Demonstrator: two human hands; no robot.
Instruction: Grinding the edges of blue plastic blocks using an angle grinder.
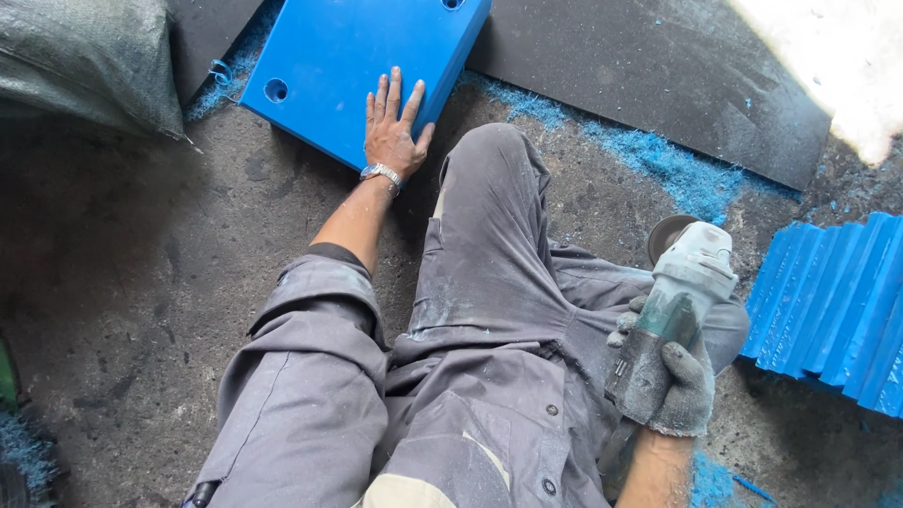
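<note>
Two hands are at work: low at the right of the frame, the gloved right hand (670, 381) is wrapped tight around the body of a grey angle grinder (679, 301), held above the thigh. Farther up, the bare left hand (393, 127) lies flat, fingers spread, on the blue plastic slab (357, 56) at top centre, among blue shavings (682, 174).

I had a single view: the head camera looked steeply down from close above onto my lap and the dusty grey concrete floor (141, 282).
</note>
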